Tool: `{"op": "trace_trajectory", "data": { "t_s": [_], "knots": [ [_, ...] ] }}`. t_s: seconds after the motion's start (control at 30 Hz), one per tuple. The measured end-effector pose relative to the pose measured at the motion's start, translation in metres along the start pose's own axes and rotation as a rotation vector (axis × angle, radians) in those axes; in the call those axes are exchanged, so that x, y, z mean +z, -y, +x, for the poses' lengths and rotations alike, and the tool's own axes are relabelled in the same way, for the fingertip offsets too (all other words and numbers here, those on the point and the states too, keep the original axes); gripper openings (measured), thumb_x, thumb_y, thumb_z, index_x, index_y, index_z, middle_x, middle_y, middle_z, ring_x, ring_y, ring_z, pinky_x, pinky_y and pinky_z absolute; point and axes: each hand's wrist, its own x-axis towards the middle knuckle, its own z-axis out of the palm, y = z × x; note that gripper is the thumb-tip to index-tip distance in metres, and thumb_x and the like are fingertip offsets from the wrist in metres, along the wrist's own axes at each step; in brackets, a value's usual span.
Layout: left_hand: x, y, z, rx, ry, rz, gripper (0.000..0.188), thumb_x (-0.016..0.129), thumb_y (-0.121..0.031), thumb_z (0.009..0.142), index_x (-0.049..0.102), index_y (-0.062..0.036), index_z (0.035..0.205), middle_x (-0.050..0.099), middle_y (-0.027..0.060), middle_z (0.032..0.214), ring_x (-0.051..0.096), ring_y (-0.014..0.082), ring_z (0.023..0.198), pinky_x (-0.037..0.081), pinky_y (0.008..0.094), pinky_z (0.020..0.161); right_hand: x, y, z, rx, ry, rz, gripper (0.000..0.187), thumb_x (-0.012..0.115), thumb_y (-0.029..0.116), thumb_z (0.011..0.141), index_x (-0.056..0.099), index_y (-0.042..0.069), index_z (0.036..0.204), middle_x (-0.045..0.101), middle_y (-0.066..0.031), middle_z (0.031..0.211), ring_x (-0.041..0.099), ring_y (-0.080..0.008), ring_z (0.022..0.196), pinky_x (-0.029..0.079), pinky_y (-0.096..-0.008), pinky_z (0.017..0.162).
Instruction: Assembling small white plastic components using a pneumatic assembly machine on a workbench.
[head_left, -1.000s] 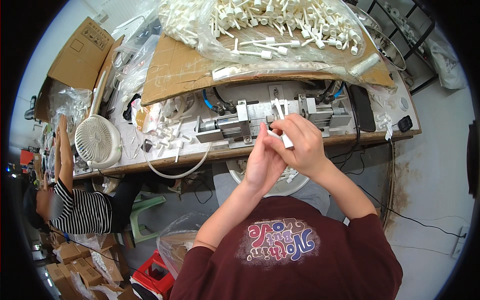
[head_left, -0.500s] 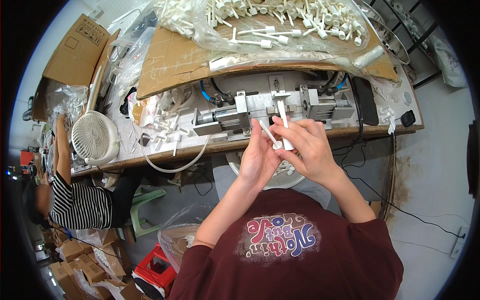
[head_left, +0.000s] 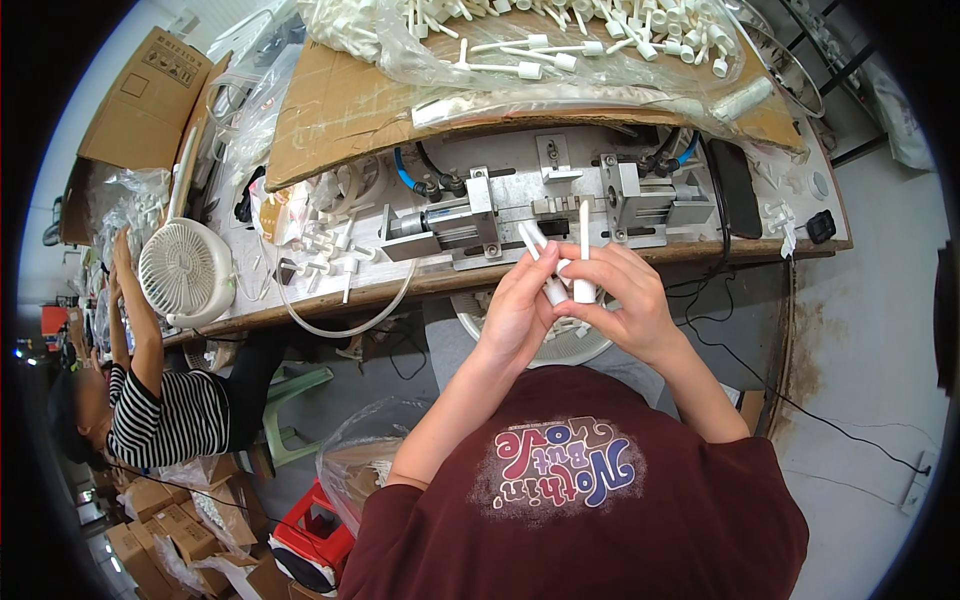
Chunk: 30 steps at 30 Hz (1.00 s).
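In front of my chest, both hands are close together at the bench edge. My left hand [head_left: 518, 312] pinches a white plastic stem with a round cap [head_left: 555, 290], tilted to the left. My right hand [head_left: 630, 302] has thumb and fingers closed on a second white capped stem [head_left: 585, 240], which points straight away from me. The two caps are side by side, nearly touching. Just beyond the hands is a metal clamping fixture [head_left: 552, 208], with a cylinder unit [head_left: 432, 228] on its left and another [head_left: 655, 205] on its right.
Many white capped stems [head_left: 560, 62] lie in clear plastic on a cardboard sheet [head_left: 335, 130]. Loose white fittings [head_left: 330, 250], a hose [head_left: 350, 328] and a fan [head_left: 185, 270] are at left. A white basket [head_left: 575, 350] sits below my hands. Another person [head_left: 175, 410] works at far left.
The stem in my right hand has swung from leaning left to straight, and its cap is beside the other. The left-hand stem has turned in my fingers. The other person's arms have shifted.
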Motion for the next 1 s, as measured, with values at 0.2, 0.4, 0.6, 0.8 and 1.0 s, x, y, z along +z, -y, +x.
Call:
{"op": "trace_trajectory", "data": {
  "t_s": [0.2, 0.4, 0.6, 0.8, 1.0],
  "knots": [
    [-0.013, 0.002, -0.003, 0.106, -0.042, 0.164, 0.026, 0.043, -0.027, 0.106, 0.053, -0.0033, 0.111, 0.064, 0.0093, 0.098, 0.066, 0.0158, 0.088, 0.057, 0.0314, 0.071, -0.002, -0.001, -0.003, 0.282, -0.163, 0.137, 0.037, 0.084, 0.009, 0.07, 0.072, 0.004, 0.104, 0.061, -0.0036, 0.087, 0.059, -0.0113, 0.072, 0.049, -0.0254, 0.059],
    [-0.014, 0.001, -0.014, 0.275, -0.128, 0.435, 0.031, 0.041, -0.021, 0.106, 0.048, -0.0001, 0.127, 0.065, 0.0097, 0.1, 0.065, 0.0179, 0.097, 0.059, 0.0306, 0.077, 0.012, -0.024, -0.015, 0.439, -0.116, 0.174, 0.038, 0.084, 0.005, 0.069, 0.072, 0.004, 0.105, 0.061, -0.0048, 0.1, 0.063, -0.0089, 0.078, 0.051, -0.0214, 0.064],
    [-0.023, -0.002, -0.021, 0.36, -0.164, 0.448, 0.028, 0.042, -0.021, 0.106, 0.05, -0.0011, 0.123, 0.06, 0.0066, 0.092, 0.063, 0.0156, 0.091, 0.058, 0.0283, 0.072, 0.031, -0.035, -0.007, 0.172, -0.149, -0.06, 0.032, 0.083, 0.014, 0.067, 0.073, 0.008, 0.097, 0.066, -0.007, 0.111, 0.065, -0.0193, 0.083, 0.055, -0.0315, 0.067],
    [-0.021, -0.004, -0.023, 0.38, -0.154, 0.395, 0.033, 0.036, -0.032, 0.108, 0.051, -0.0041, 0.104, 0.055, 0.0056, 0.082, 0.061, 0.0155, 0.076, 0.052, 0.0279, 0.061, 0.038, -0.038, -0.003, -0.017, -0.023, -0.45, 0.033, 0.079, 0.013, 0.063, 0.071, 0.006, 0.094, 0.067, -0.0073, 0.112, 0.062, -0.0188, 0.09, 0.054, -0.0302, 0.066],
    [-0.017, -0.005, -0.024, 0.368, -0.161, 0.372, 0.034, 0.035, -0.034, 0.108, 0.05, -0.0049, 0.102, 0.054, 0.0061, 0.08, 0.06, 0.0156, 0.074, 0.05, 0.0279, 0.06, 0.04, -0.033, 0.013, -0.032, 0.015, -0.587, 0.017, 0.072, 0.011, 0.069, 0.065, 0.003, 0.082, 0.069, -0.0085, 0.108, 0.064, -0.0175, 0.081, 0.052, -0.0301, 0.061]
  ]
}}
